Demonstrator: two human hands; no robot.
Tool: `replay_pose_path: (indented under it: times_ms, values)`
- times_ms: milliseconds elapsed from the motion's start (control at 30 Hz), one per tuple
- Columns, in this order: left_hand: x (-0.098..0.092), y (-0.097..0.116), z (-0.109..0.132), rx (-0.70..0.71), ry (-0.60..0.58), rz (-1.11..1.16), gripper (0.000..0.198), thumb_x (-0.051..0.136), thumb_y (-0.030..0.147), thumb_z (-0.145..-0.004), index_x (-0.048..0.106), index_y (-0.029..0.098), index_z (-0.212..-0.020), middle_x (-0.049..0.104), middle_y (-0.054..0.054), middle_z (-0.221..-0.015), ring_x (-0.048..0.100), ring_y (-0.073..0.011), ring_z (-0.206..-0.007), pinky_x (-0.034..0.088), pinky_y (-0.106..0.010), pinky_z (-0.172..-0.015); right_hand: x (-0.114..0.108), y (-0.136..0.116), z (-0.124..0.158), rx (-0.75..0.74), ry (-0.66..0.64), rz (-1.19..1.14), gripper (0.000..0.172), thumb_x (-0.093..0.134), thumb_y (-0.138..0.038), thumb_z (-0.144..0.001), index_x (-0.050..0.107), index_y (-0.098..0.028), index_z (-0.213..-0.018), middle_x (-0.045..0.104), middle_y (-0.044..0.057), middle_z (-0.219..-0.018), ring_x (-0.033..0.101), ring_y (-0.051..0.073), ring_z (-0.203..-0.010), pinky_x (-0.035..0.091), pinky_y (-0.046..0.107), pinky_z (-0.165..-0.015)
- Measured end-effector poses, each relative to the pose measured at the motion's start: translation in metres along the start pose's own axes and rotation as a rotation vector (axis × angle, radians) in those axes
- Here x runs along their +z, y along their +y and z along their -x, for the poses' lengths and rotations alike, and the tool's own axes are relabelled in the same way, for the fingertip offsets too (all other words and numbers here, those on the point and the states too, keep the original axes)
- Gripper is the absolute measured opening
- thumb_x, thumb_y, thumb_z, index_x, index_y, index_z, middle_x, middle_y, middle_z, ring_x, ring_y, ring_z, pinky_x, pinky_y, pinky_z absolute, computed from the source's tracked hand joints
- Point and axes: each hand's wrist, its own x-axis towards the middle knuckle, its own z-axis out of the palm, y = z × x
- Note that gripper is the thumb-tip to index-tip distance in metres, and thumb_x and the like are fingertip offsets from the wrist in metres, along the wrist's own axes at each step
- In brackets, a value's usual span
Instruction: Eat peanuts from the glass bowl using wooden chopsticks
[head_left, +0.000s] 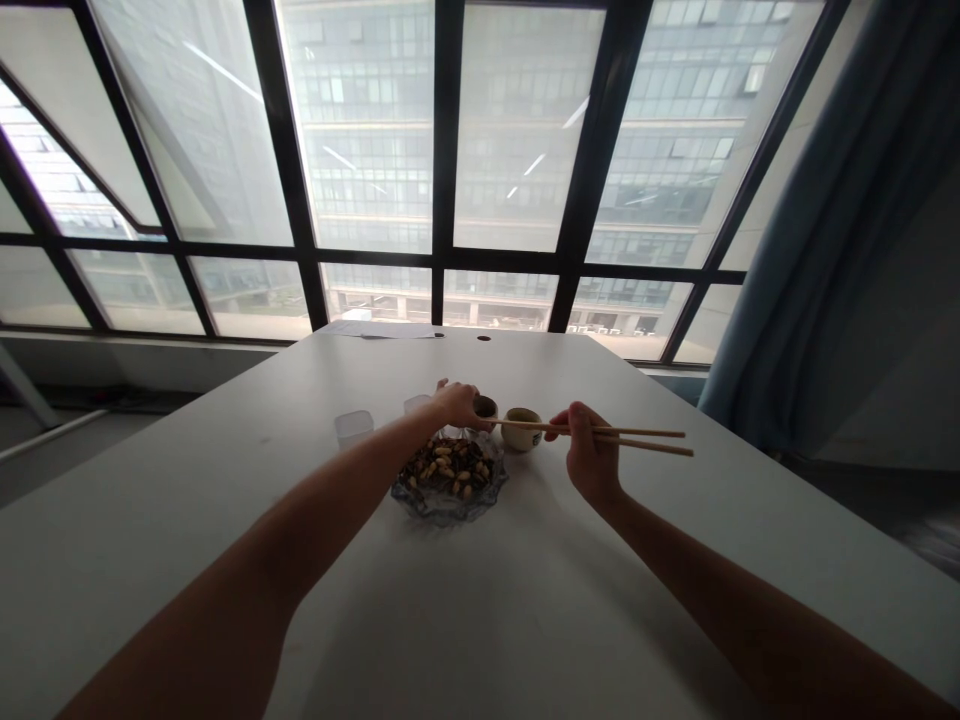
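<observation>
My left hand (456,405) reaches across a glass bowl (450,515), its fingers closed on the left side of a small cup (487,408) with a dark inside. My right hand (592,455) grips a pair of wooden chopsticks (645,433), which point left. The chopstick tips lie close to that cup, near my left fingers. A second small cup (521,430), cream-coloured with a dark mark, stands upright between my hands; the chopsticks cross in front of it. The scalloped glass bowl holds peanuts (450,465) mixed with dark seeds.
Two translucent plastic containers (354,428) stand left of the bowl, one partly behind my left arm. Papers (382,330) lie at the far end of the white table (465,620), near two dark round holes. Beyond are windows; a blue curtain (787,250) hangs right.
</observation>
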Motion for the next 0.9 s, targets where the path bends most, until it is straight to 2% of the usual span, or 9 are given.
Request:
replay_pose_path:
  times_ms: [133,233,367,467,533,667,767,900]
  values:
    - [-0.004,-0.002,0.002,-0.046,-0.069,0.034,0.090,0.066,0.075,-0.066,0.058,0.016,-0.133,0.066,-0.018,-0.130,0.056,-0.0356,-0.125,0.024,-0.051,-0.114,0.000,-0.026,-0.001,0.070,-0.087,-0.042,0.065,0.046,-0.072,-0.091,0.058,-0.020,-0.053,0.052,0.001,-0.038,0.051,0.013,-0.038,0.042,0.026,-0.042]
    - [-0.013,-0.012,0.013,-0.024,-0.038,0.049,0.085,0.058,0.075,-0.076,0.054,0.018,-0.138,0.063,-0.017,-0.136,0.052,-0.0358,-0.131,0.020,-0.056,-0.115,0.001,-0.041,0.000,0.101,-0.235,-0.024,0.066,0.046,-0.074,-0.088,0.056,-0.020,-0.051,0.048,0.000,-0.036,0.046,0.011,-0.034,0.035,0.024,-0.036]
    - [-0.026,-0.043,0.050,0.034,0.200,0.027,0.070,0.049,0.069,-0.086,0.057,0.017,-0.134,0.061,-0.016,-0.139,0.050,-0.0343,-0.134,0.015,-0.058,-0.118,0.005,-0.046,0.006,0.110,-0.509,0.047,0.063,0.045,-0.071,-0.091,0.057,-0.020,-0.057,0.051,-0.001,-0.040,0.047,0.012,-0.037,0.036,0.024,-0.038]
    - [-0.031,-0.075,0.090,0.011,0.407,0.015,0.060,0.048,0.064,-0.090,0.062,0.018,-0.126,0.065,-0.014,-0.132,0.055,-0.0328,-0.128,0.019,-0.056,-0.117,0.010,-0.037,0.013,0.047,-0.650,0.079,0.057,0.048,-0.065,-0.093,0.058,-0.021,-0.060,0.058,0.001,-0.049,0.053,0.013,-0.046,0.041,0.025,-0.044]
    - [-0.030,-0.095,0.116,-0.055,0.528,0.019,0.055,0.049,0.063,-0.090,0.064,0.019,-0.120,0.067,-0.013,-0.128,0.058,-0.0321,-0.123,0.025,-0.055,-0.115,0.013,-0.029,0.018,-0.004,-0.649,0.095,0.050,0.052,-0.060,-0.094,0.061,-0.021,-0.064,0.063,0.002,-0.056,0.057,0.015,-0.051,0.044,0.027,-0.049]
    - [-0.016,-0.123,0.155,-0.214,0.658,0.076,0.058,0.047,0.066,-0.089,0.062,0.019,-0.119,0.067,-0.014,-0.125,0.059,-0.0331,-0.121,0.036,-0.053,-0.108,0.014,-0.013,0.024,-0.038,-0.492,0.077,0.040,0.054,-0.052,-0.096,0.066,-0.021,-0.073,0.067,0.003,-0.063,0.061,0.016,-0.057,0.049,0.030,-0.056]
    - [0.003,-0.132,0.169,-0.323,0.687,0.230,0.066,0.047,0.070,-0.085,0.057,0.016,-0.123,0.064,-0.016,-0.126,0.061,-0.0324,-0.115,0.044,-0.051,-0.101,0.013,-0.005,0.026,-0.018,-0.404,0.069,0.039,0.053,-0.050,-0.097,0.066,-0.021,-0.075,0.068,0.003,-0.064,0.062,0.017,-0.057,0.050,0.031,-0.056]
    - [0.026,-0.131,0.172,-0.378,0.650,0.458,0.080,0.055,0.073,-0.078,0.047,0.017,-0.134,0.061,-0.016,-0.131,0.063,-0.0306,-0.112,0.049,-0.046,-0.097,0.011,-0.002,0.029,-0.084,-0.400,0.114,0.037,0.053,-0.048,-0.098,0.067,-0.021,-0.077,0.066,0.003,-0.063,0.060,0.017,-0.055,0.048,0.031,-0.054]
